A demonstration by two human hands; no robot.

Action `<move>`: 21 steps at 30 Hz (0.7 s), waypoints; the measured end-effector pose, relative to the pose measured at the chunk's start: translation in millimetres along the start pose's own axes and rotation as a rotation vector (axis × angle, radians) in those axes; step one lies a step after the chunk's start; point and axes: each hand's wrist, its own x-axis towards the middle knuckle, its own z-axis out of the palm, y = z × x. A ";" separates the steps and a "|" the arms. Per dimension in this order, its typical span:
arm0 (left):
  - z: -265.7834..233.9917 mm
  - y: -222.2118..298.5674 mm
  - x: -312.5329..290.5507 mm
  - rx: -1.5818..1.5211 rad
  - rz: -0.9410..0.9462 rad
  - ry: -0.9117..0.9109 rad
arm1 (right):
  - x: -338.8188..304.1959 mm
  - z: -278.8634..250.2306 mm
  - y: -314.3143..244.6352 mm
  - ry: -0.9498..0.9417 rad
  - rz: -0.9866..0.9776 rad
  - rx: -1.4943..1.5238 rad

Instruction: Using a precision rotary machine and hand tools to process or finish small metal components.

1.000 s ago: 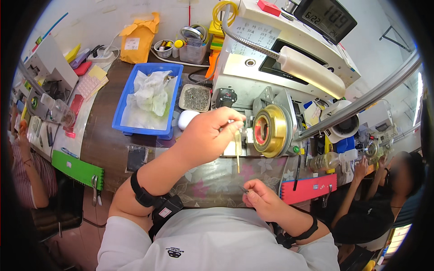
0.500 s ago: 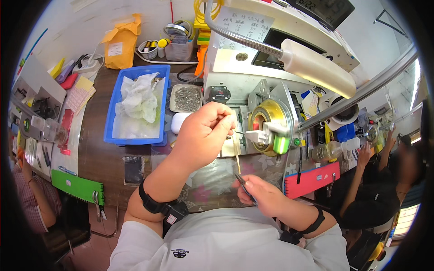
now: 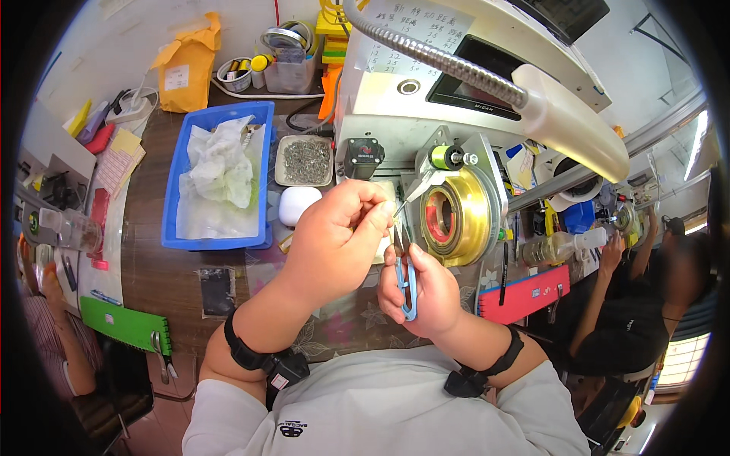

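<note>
My left hand (image 3: 334, 239) is closed in a pinch in front of the bench machine (image 3: 411, 106). What its fingertips hold is too small to make out. My right hand (image 3: 426, 300) grips a pair of blue-handled thread snips (image 3: 411, 292), blades pointing up. Their tips are close beside the left fingertips. Just right of both hands is the machine's round gold-coloured wheel (image 3: 473, 220), with red inside its hub. Above the wheel, a white arm with a green roller (image 3: 445, 157) points down toward my left fingertips.
Left of my hands are a white rounded case (image 3: 299, 205), a dish of small metal parts (image 3: 304, 160) and a blue tray (image 3: 173, 216) holding crumpled white wrapping. A lamp (image 3: 574, 125) on a flexible neck hangs over the right side. People work at both sides.
My right hand has come up to the left one, turning the snips upright. The white arm with the green roller has swung from the wheel's lower front to above it.
</note>
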 end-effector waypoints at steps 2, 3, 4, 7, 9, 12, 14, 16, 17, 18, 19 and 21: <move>-0.3 -0.2 -0.6 0.035 0.028 -0.002 | 1.2 -0.8 0.3 -0.014 -0.002 0.009; 0.0 1.2 -1.0 0.028 0.025 -0.007 | 1.7 -1.1 0.5 -0.018 0.001 0.008; 0.2 2.6 -1.5 0.020 0.023 -0.013 | 2.2 -1.5 0.7 -0.022 0.004 0.007; -1.4 6.7 -3.2 0.027 -0.084 -0.046 | 3.5 -4.7 2.9 -0.042 0.008 0.062; -1.1 7.7 -3.8 0.043 -0.078 -0.050 | 3.5 -4.4 2.9 -0.035 0.011 0.067; 1.1 3.6 -4.4 0.048 -0.027 -0.045 | 4.5 -5.6 3.1 -0.038 0.015 0.076; 1.7 2.8 -4.5 0.037 0.017 -0.037 | 5.1 -5.3 2.4 -0.047 0.016 0.080; 0.9 4.2 -4.1 0.127 0.043 -0.064 | 5.6 -3.1 1.0 -0.022 0.039 0.081; 1.0 1.5 -3.8 0.126 0.044 -0.065 | 6.5 -3.8 0.5 -0.021 0.037 0.080; 1.4 -2.4 -4.9 0.104 0.058 -0.062 | 6.5 -4.9 0.8 -0.072 0.046 0.141; 1.8 -3.5 -5.9 0.082 0.072 -0.060 | 6.0 -5.5 0.7 -0.123 0.055 0.200; 0.9 5.6 -10.0 0.114 0.075 -0.069 | 0.7 -7.2 1.0 -0.157 0.064 0.142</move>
